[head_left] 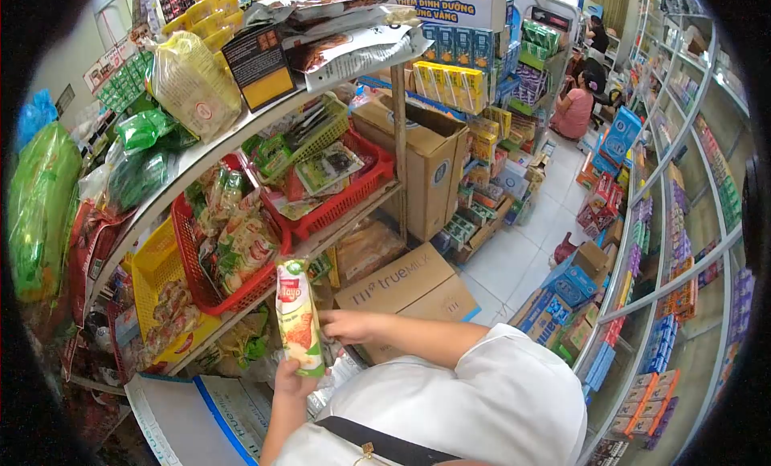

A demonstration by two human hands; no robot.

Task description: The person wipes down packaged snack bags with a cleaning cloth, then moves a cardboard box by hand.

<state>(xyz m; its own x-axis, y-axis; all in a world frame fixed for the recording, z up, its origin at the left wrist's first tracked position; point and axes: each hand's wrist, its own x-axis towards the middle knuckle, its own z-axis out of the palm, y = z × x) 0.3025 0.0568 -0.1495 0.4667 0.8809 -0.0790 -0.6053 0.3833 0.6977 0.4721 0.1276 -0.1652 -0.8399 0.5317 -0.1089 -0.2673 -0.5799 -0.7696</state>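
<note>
A green and white mayo packet [299, 325] with a red label stands upright in front of my body. My left hand [295, 378] is closed around its lower end. To the packet's right, my right hand [347, 326] has its fingers curled close to the packet's edge; whatever those fingertips hold, if anything, is too small to make out. Just behind the packet is a red basket [210, 293] with bagged goods. A brown trueMILK carton [409, 293] lies behind my right hand.
A shelf post [399, 145] and a second red basket [341, 209] are ahead. An open cardboard box [430, 185] stands past the post. Stocked glass shelves [683, 161] line the right side. A person in pink [573, 113] sits low in the far aisle.
</note>
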